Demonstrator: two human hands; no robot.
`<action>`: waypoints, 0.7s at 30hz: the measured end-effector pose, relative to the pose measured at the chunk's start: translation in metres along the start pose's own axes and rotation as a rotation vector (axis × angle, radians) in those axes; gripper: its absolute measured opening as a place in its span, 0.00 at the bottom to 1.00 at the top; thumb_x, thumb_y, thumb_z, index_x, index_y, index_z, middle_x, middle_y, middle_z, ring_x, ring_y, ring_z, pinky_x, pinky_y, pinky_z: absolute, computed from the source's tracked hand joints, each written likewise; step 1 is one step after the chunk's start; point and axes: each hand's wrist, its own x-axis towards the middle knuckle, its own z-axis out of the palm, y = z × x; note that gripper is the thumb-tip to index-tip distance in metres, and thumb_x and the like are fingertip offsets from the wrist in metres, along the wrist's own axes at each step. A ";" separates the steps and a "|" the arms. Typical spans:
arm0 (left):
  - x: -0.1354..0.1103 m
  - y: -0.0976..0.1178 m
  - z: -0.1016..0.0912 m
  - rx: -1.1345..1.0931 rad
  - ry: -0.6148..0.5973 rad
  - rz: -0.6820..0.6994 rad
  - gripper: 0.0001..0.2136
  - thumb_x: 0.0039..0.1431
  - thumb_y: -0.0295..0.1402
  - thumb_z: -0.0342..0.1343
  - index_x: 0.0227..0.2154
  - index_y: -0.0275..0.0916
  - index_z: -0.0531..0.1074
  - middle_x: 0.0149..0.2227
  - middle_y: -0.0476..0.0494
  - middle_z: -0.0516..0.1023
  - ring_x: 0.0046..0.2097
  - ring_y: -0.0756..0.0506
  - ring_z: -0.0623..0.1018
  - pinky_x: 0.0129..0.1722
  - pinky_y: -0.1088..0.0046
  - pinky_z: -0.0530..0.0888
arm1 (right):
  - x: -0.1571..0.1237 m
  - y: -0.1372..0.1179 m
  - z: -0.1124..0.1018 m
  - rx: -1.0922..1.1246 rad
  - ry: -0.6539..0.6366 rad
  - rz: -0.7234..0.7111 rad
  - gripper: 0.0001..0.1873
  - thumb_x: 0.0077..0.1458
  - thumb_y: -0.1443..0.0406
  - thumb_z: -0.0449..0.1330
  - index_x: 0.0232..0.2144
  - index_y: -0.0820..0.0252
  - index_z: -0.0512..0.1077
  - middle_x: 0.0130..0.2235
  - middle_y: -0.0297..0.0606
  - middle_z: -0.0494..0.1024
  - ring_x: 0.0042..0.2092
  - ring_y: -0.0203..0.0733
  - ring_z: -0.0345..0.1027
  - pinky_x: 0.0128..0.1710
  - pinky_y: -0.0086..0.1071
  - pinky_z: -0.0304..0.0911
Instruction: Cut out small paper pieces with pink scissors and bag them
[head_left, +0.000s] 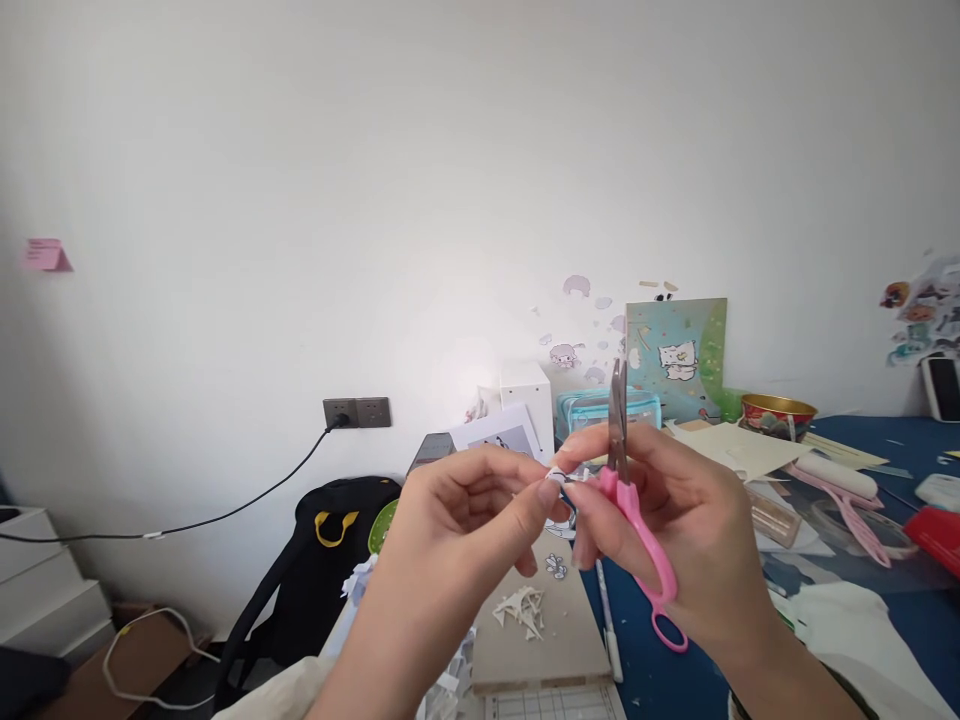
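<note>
- Your left hand [457, 520] is raised in front of you, fingers curled in, with thumb and forefinger pinched tight on a small white paper cut-out with dark printed lines [556, 478].
- Your right hand [675, 530] meets it from the other side – its thumb and forefinger tips touch the same cut-out, while the remaining fingers are folded round the pink-handled metal scissors [626, 500].
- Those scissors stand nearly upright, blades together and pointing at the ceiling; one pink loop hangs free below your palm.
- The cut-out sits between the two hands, held in the air above the table and just left of the scissor blades. It is too small to tell what is printed on it.
- Directly beneath your hands lies a flat grey rectangular board [555, 630], bearing a little heap of white paper offcuts [523, 608] and, nearer the far edge, a tiny printed paper figure [556, 566].
- A slim white pen [607, 620] lies along the board's right side on the dark blue table top [645, 690].
- Farther right, a white roller with a pink handle [836, 475] rests among loose cream sheets.
- Against the wall stand a clear teal zip pouch [585, 410], a pastel illustrated card showing a white cat [679, 360] and a red and gold round bowl [778, 412].
- To the left, off the table, a black fabric bag with yellow handles [330, 560] slumps under a grey double wall socket [357, 412] – a black cable [247, 505] runs from it toward the left.
- High on the far left wall is a pink sticky note [45, 256].
</note>
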 end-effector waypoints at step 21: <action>-0.007 0.002 -0.006 -0.015 0.025 0.095 0.06 0.55 0.33 0.60 0.24 0.41 0.74 0.24 0.55 0.73 0.21 0.58 0.65 0.19 0.88 0.63 | 0.011 -0.002 -0.032 -0.208 -0.513 0.180 0.06 0.46 0.72 0.64 0.29 0.58 0.73 0.19 0.25 0.65 0.21 0.29 0.57 0.21 0.21 0.58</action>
